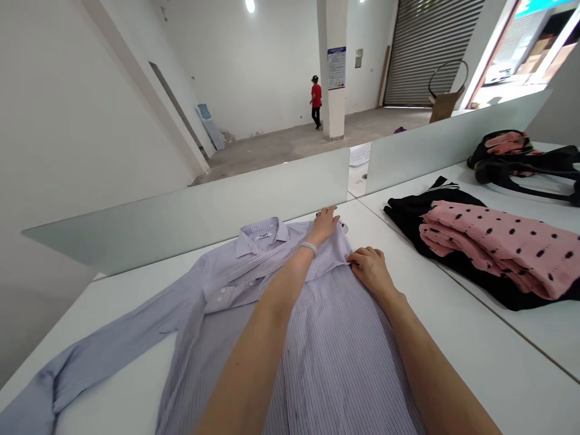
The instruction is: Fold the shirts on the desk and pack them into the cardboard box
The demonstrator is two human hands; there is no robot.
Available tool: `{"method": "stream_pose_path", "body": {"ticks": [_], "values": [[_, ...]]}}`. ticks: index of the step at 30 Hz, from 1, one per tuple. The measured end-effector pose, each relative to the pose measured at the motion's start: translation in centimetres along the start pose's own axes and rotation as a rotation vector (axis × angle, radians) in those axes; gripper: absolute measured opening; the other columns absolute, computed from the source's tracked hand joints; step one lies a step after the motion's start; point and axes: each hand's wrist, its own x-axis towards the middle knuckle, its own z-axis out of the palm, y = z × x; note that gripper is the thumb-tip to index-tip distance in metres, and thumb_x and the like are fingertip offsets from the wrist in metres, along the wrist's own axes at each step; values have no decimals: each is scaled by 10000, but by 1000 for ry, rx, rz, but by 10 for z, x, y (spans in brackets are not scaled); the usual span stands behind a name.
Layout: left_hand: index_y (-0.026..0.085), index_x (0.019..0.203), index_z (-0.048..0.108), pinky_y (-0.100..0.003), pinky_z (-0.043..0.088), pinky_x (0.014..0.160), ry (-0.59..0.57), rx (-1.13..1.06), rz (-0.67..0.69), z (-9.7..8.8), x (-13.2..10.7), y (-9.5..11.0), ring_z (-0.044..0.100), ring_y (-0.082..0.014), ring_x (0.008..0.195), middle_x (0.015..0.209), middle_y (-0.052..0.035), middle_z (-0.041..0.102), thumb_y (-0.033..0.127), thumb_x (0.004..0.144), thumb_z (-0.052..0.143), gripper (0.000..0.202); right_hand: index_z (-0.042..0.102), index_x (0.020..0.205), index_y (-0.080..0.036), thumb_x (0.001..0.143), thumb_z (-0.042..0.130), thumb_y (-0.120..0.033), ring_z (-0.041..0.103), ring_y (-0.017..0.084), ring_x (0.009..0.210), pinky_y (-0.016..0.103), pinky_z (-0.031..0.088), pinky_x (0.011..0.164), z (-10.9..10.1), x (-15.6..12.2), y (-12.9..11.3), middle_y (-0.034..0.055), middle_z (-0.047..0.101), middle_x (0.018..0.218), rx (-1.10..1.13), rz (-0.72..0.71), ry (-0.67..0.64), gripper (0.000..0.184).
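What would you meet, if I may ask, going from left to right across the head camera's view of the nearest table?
The striped shirt's outstretched sleeve → its collar → left hand → right hand → pink polka-dot garment

A head-worn camera is looking forward and down from the person's own viewpoint, sitting close above a white bench (pixel 480 356) and a striped shirt (pixel 335 344), with the left hand (pixel 324 226) and right hand (pixel 371 270) reaching in at centre, while a distant concrete floor (pixel 290 145) is showing beyond.
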Motion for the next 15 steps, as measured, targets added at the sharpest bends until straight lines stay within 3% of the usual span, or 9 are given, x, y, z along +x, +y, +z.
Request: {"method": "stream_pose_path", "body": {"ticks": [3,6,8,11,15], "values": [[188,1335,479,-356,328,1059,66,4,95,-28,-31,-16,434,-220,1246,1344,-112,497,261,965,404,384,712,870,-242,808,479,-111,537,208,935,389,284,928,1,0,4,34,685,938,5,-7,-7,274],[189,1257,549,-325,343,1050,87,27,120,-71,-77,-53,478,-202,1208,1291,-89,551,292,965,391,348,727,887,-254,827,500,-171,550,205,935,400,279,943,1,-1,8,27,691,948,15,-32,-9,250],[195,1196,593,-295,377,1004,56,95,-32,-103,-112,-86,531,-190,1141,1226,-67,602,325,964,374,345,729,891,-251,842,514,-224,558,206,932,403,282,949,2,-1,8,31,691,953,20,-51,11,223],[164,960,673,-338,443,856,9,162,-203,-140,-159,-132,609,-238,940,988,-91,685,353,933,389,342,715,875,-240,855,534,-284,559,205,930,392,292,949,3,0,4,35,684,942,48,-112,38,188],[177,821,661,-325,442,727,-59,196,-291,-156,-199,-161,627,-245,817,872,-86,698,408,889,459,315,655,739,-208,899,494,-338,539,189,859,378,306,923,5,1,-3,37,653,843,79,-208,-23,261]]}}
